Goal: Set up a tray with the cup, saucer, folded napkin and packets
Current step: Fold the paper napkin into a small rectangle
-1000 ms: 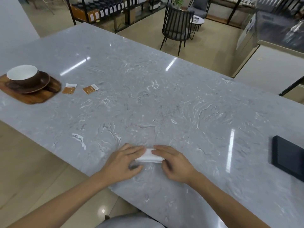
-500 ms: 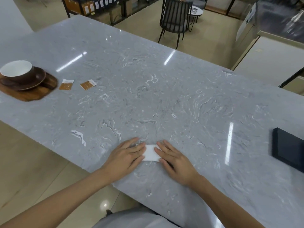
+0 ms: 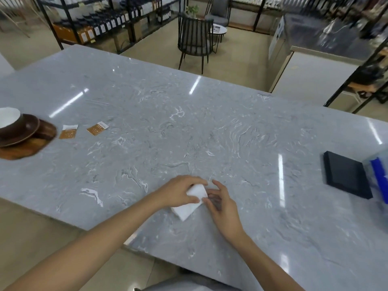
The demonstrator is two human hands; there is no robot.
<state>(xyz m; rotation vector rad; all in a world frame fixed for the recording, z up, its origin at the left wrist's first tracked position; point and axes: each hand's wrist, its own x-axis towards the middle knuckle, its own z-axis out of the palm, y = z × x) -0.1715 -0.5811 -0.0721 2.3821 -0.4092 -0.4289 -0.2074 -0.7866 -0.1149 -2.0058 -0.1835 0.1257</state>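
Note:
A folded white napkin [image 3: 189, 203] hangs just above the grey marble counter near its front edge, pinched by my left hand [image 3: 178, 193]. My right hand [image 3: 220, 203] is beside it with fingers spread, touching or almost touching the napkin's right edge. Far to the left, a wooden tray [image 3: 25, 149] carries a brown saucer [image 3: 27, 131] with a brown cup [image 3: 9, 120], white inside, standing on it. Two orange-and-white packets lie flat on the counter right of the tray, one packet [image 3: 68, 131] nearer it, the other packet [image 3: 97, 128] further right.
A black flat box [image 3: 346, 177] lies at the counter's right side, with a blue-and-clear object [image 3: 380, 175] at the frame edge beside it. Beyond the counter stand a dark slatted chair [image 3: 194, 42], shelving with bottles and a small round table.
The napkin was pressed flat under both hands; now my left hand has lifted it off the counter, and my right hand has opened. The view has tilted up.

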